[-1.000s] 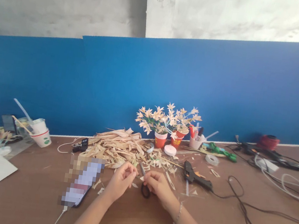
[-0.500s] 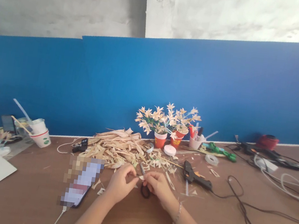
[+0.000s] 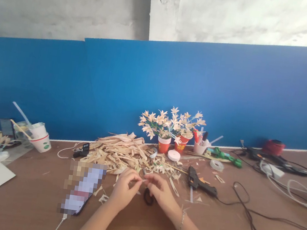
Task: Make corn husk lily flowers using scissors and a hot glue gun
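Observation:
My left hand (image 3: 125,187) is closed in a pinch, thumb against forefinger, on a small pale piece of husk (image 3: 144,180). My right hand (image 3: 160,194) meets it from the other side, its fingertips on the same piece, which they mostly cover. Under the right fingers lie scissors; their black handle (image 3: 148,197) shows on the table and the rest is largely hidden. Just beyond both hands spreads a heap of dry husk strips (image 3: 121,150), with small cut scraps (image 3: 103,198) beside the left wrist.
A phone (image 3: 82,192) on a cable lies left of my hands. To the right are a glue gun (image 3: 201,182) and its black cord (image 3: 252,224). Red cups with husk flowers (image 3: 163,145), a white ribbon roll (image 3: 173,155) and a tape roll (image 3: 216,165) stand behind.
My right fingers have shifted slightly up and around the husk piece, so less of it shows. The left hand keeps its pinch almost unmoved.

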{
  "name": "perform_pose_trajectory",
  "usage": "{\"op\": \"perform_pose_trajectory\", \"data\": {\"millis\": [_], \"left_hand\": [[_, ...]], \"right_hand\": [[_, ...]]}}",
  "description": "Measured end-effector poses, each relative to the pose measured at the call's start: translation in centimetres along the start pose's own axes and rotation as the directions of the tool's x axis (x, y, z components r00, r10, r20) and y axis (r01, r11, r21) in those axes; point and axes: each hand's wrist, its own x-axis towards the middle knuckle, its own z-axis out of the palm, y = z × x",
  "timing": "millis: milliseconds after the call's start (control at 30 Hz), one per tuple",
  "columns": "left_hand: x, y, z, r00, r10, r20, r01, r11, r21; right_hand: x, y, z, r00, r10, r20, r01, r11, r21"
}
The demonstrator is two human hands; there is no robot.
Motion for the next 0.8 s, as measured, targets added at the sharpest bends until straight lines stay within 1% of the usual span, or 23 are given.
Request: {"op": "perform_pose_trajectory", "data": {"millis": [67,167,300,367,433,500,633,700,767,800], "left_hand": [[0.0,0.0,0.1,1.000,-0.021,0.005,0.021,1.000,0.004],[-0.2,0.1,0.3,0.999,-0.039,0.022,0.038,0.997,0.064],[-0.3,0.4,0.6,0.997,-0.068,0.035,0.061,0.983,0.173],[-0.4,0.6,0.9,0.995,-0.096,0.024,0.089,0.972,0.216],[-0.4,0.8,1.2,0.991,-0.133,-0.010,0.131,0.961,0.244],[-0.5,1.1,1.5,0.985,-0.165,-0.057,0.175,0.950,0.258],[-0.5,1.4,1.9,0.973,-0.200,-0.115,0.225,0.937,0.269],[-0.4,1.2,1.7,0.969,-0.207,-0.136,0.238,0.933,0.272],[-0.4,1.0,1.4,0.965,-0.216,-0.146,0.248,0.933,0.260],[-0.4,0.8,1.3,0.964,-0.222,-0.145,0.252,0.935,0.248]], "right_hand": [[-0.2,-0.1,0.2,0.997,-0.072,-0.007,0.070,0.989,-0.130],[-0.5,0.0,0.3,0.989,-0.148,-0.026,0.131,0.934,-0.331],[-0.7,0.1,0.1,0.975,-0.224,0.005,0.199,0.856,-0.478],[-0.7,0.0,0.2,0.967,-0.253,0.012,0.218,0.809,-0.546],[-0.7,-0.2,0.4,0.964,-0.266,-0.010,0.204,0.761,-0.616],[-0.8,-0.2,0.8,0.963,-0.262,-0.053,0.160,0.724,-0.671],[-0.7,-0.2,1.0,0.955,-0.268,-0.127,0.096,0.684,-0.723],[-0.6,-0.1,0.5,0.947,-0.266,-0.180,0.056,0.688,-0.723],[-0.3,0.1,-0.1,0.942,-0.250,-0.225,0.032,0.733,-0.680],[-0.2,0.1,-0.3,0.944,-0.241,-0.227,0.042,0.767,-0.640]]}}
